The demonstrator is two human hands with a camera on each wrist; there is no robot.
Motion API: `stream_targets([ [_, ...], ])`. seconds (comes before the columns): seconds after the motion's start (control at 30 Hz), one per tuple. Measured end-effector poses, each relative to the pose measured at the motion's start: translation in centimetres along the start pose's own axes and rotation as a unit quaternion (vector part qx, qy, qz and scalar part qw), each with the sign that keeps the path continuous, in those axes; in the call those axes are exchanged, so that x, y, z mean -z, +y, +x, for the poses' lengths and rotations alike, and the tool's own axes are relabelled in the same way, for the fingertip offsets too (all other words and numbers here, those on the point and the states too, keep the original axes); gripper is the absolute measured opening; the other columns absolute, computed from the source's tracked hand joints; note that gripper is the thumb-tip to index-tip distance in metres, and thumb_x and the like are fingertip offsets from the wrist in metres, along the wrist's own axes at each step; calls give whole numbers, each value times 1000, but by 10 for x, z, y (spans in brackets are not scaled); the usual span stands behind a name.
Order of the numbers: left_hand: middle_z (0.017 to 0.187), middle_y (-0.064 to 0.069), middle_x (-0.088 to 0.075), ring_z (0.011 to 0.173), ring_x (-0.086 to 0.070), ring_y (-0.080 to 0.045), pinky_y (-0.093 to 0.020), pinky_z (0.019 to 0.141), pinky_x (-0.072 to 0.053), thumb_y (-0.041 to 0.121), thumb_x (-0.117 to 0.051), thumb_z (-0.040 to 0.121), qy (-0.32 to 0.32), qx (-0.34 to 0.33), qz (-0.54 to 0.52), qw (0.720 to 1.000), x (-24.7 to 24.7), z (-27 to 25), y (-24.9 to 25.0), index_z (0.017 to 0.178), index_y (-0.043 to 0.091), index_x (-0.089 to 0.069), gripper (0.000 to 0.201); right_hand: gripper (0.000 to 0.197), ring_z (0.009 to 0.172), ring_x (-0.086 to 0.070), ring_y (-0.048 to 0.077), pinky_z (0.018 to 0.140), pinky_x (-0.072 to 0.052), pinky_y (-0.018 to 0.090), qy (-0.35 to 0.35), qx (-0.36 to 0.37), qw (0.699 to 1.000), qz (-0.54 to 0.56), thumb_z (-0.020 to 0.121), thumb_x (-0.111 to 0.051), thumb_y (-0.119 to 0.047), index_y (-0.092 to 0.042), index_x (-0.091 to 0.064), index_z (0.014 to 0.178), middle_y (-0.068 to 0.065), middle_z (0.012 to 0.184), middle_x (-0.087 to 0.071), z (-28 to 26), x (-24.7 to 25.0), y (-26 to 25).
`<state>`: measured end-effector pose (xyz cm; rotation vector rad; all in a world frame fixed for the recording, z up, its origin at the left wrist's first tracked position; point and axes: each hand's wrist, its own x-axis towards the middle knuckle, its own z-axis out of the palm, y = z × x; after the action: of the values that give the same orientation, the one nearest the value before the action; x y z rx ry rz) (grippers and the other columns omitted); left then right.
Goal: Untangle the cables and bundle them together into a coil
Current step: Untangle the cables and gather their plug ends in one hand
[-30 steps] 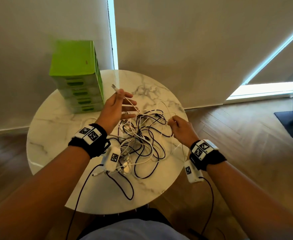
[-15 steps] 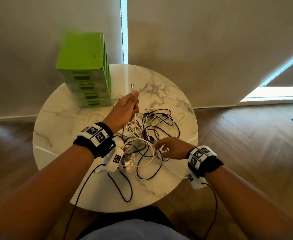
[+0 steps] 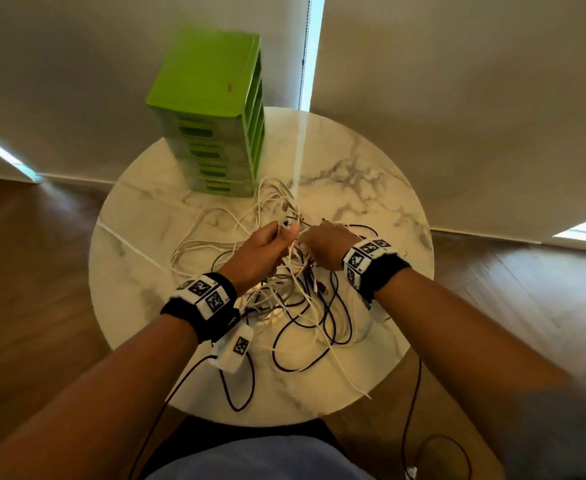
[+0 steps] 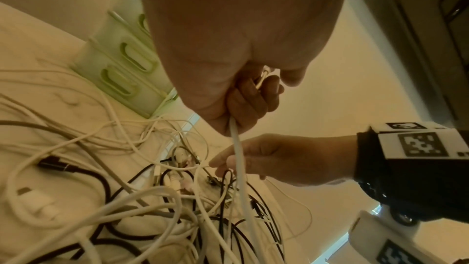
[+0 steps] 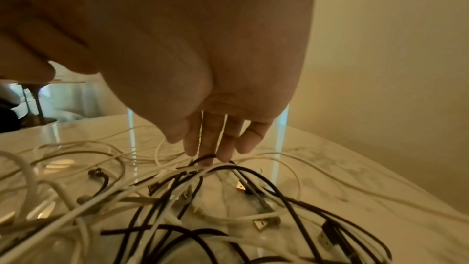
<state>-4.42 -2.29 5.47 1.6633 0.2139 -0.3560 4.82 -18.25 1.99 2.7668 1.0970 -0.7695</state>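
A tangle of white and black cables [image 3: 305,306] lies in the middle of the round marble table [image 3: 139,271]. My left hand [image 3: 270,240] hovers over its far side, fingers curled round a thick white cable [image 4: 238,158] that hangs from the fist down into the pile. A metal plug end shows between those fingers [image 4: 264,79]. My right hand [image 3: 315,244] is right beside it, fingers straight and pointing down [image 5: 213,148]. Their tips touch a black cable loop [image 5: 228,168] on top of the tangle [image 5: 203,198].
A green plastic drawer unit [image 3: 212,109] stands at the table's back left, with white cable loops [image 3: 274,195] reaching its base. Walls close in behind the table. Loose cable ends trail toward the front edge [image 3: 353,386]. Wooden floor surrounds the table.
My left hand came down and back from the far side with the white cable in it. My right hand moved forward from the tangle's near side to beside the left hand.
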Motion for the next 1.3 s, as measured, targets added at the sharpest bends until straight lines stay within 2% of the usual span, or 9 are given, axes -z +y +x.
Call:
stream_targets([
  [0.1, 70, 2, -41, 56, -36, -11, -34, 59, -38, 45, -57, 100, 20, 4, 4, 1000, 2, 2, -7, 84, 19, -46, 32, 24, 117, -52, 35, 93, -47, 43, 2, 26, 999, -42, 100, -53, -20, -18, -67, 120, 11, 125, -54, 3, 1, 12],
  [0.27, 62, 11, -39, 56, -34, -11, -34, 60, -37, 44, -52, 102, 39, 12, -20, 999, 1, 4, -15, 84, 18, -44, 33, 21, 102, -60, 36, 80, -40, 38, 54, 64, 996, -16, 101, -51, -23, -13, -68, 109, 13, 109, -63, -4, 34, 17],
  [0.43, 63, 3, -33, 51, -26, -10, -23, 49, -26, 39, -39, 108, 27, 39, -115, 992, 3, 8, -17, 82, 16, -39, 35, 19, 94, -58, 29, 96, -30, 41, 194, -30, 977, 77, 104, -37, -29, -17, -51, 103, 6, 91, -66, -22, 51, 18],
  [0.53, 62, -1, -41, 51, -26, -12, -24, 49, -25, 36, -36, 109, 12, 42, -154, 987, 6, 7, -13, 77, 15, -41, 39, 13, 84, -63, 20, 93, -37, 41, 252, -49, 921, 291, 103, -40, -26, -19, -49, 97, -1, 84, -69, -41, 50, 0],
  [0.63, 69, 0, -54, 51, -34, -10, -21, 48, -29, 38, -33, 110, 37, 22, -167, 985, 7, 8, -11, 88, 11, -51, 39, 11, 70, -64, 6, 73, -47, 26, 255, -9, 847, 465, 106, -43, -19, -11, -49, 101, 1, 84, -73, -68, 33, -33],
  [0.77, 82, -2, -63, 50, -39, -7, -20, 45, -26, 38, -35, 108, 43, 38, -270, 961, 10, 9, -4, 97, 12, -61, 38, 9, 85, -71, 19, 81, -56, 44, 278, 19, 816, 507, 106, -44, -16, -9, -49, 105, 3, 89, -73, -85, -2, -75],
  [1.07, 84, -4, -59, 54, -49, -9, -21, 47, -30, 33, -26, 106, -35, 0, -312, 949, 17, -11, 10, 92, 8, -59, 44, 9, 73, -67, 11, 68, -56, 44, 361, -16, 804, 472, 105, -47, -23, -17, -51, 109, -8, 84, -69, -79, -17, -111],
  [1.23, 82, -2, -58, 61, -47, -10, -20, 56, -45, 38, -36, 109, -22, -49, -151, 987, 25, -23, 5, 92, 15, -61, 38, 5, 69, -63, 8, 65, -50, 31, 354, -32, 813, 462, 104, -49, -21, -16, -48, 105, -8, 79, -66, -80, -15, -124],
  [1.3, 83, -1, -60, 68, -50, -13, -21, 60, -45, 38, -32, 110, -19, -84, -110, 990, 27, -28, 5, 89, 14, -57, 40, 10, 69, -61, 14, 71, -48, 39, 334, -61, 832, 439, 100, -53, -26, -20, -45, 98, -6, 74, -63, -80, -15, -125],
])
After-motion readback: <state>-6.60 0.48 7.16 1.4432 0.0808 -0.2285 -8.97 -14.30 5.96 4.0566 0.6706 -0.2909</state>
